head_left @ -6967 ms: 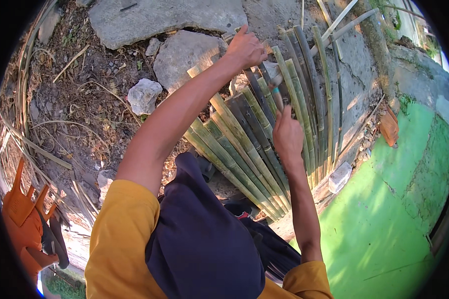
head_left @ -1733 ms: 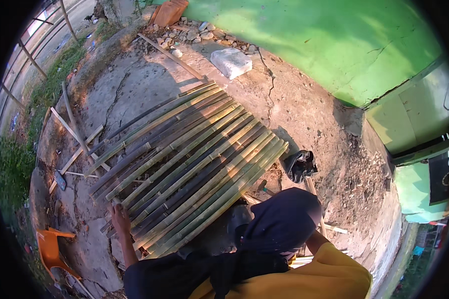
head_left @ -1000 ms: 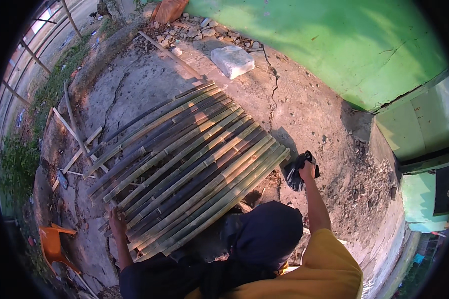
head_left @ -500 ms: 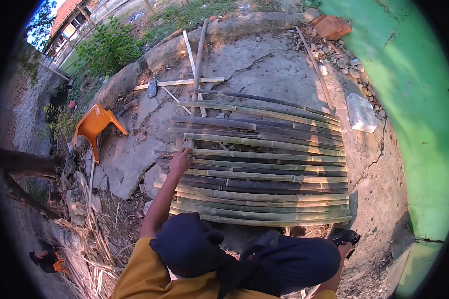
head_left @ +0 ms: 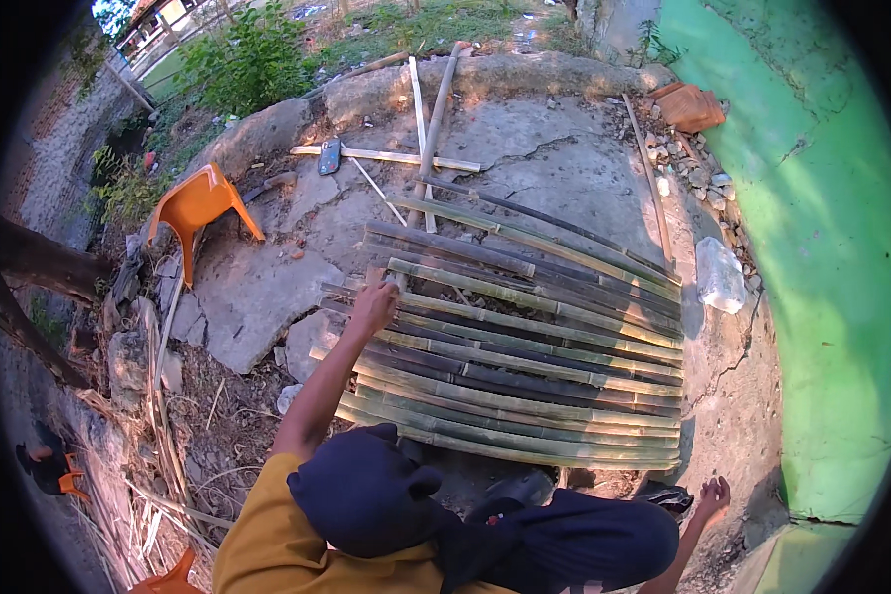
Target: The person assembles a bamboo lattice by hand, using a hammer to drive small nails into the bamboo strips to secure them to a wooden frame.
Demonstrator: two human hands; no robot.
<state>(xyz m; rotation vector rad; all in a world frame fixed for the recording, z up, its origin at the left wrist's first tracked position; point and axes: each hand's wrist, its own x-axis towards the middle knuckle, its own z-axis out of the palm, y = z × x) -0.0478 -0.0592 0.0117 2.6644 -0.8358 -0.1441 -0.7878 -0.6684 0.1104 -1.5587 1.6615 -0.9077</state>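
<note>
My left hand (head_left: 374, 303) is at the left ends of a row of split bamboo slats (head_left: 525, 376), fingers bent inward. It touches the slat ends beside a long pole (head_left: 436, 119) running away under them; what the fingers grip is hidden. The slats lie side by side, green-tan and dark, with gaps between some. Off the near right corner, my right hand (head_left: 713, 498) is held in the air with curled, parted fingers and nothing visible in it. Close by on its left is a black object (head_left: 666, 495), partly behind my knee, its kind unclear.
An orange plastic chair (head_left: 200, 213) stands at left. A phone (head_left: 330, 155) lies on a pale strip beyond the slats. On the right are a clear plastic bundle (head_left: 720, 276), rubble (head_left: 705, 183) and a green wall (head_left: 822, 247). A person (head_left: 45, 460) sits far lower left.
My right hand has come away from the black object, shifting right, its fingers now apart. My left hand stays by the slat ends. The whole view has tilted and shifted a little.
</note>
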